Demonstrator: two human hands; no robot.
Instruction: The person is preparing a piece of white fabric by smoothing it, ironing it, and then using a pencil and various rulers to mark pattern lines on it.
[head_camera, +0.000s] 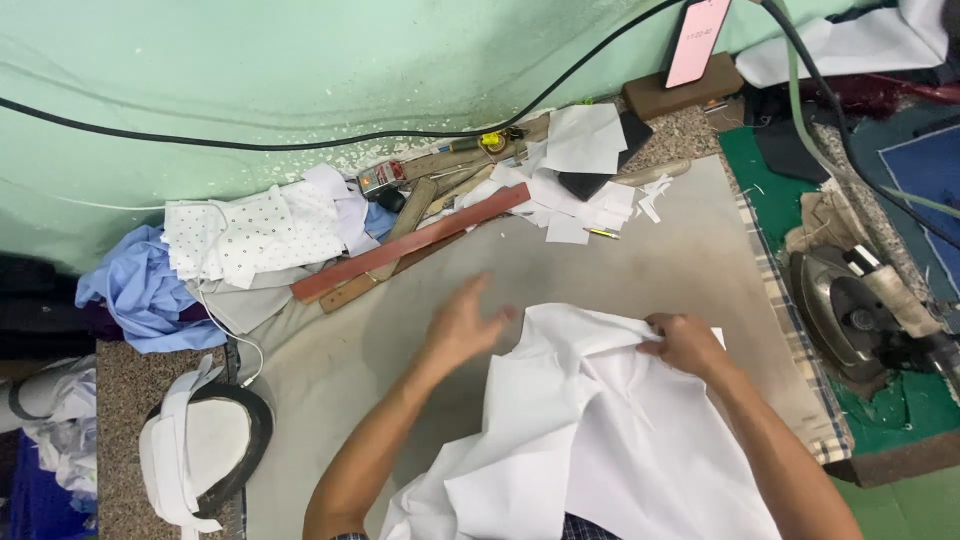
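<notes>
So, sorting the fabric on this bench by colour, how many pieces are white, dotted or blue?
Plain white: 1, the white cloth, right hand gripping its edge, left hand open beside it
White with dots: 1, the dotted fabric
Light blue: 1, the blue cloth
Total: 3, leaving out the small white paper scraps by the wall

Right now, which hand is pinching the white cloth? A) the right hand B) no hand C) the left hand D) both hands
A: the right hand has a shut grip on the edge of the white cloth, while the left hand is spread open beside it.
</notes>
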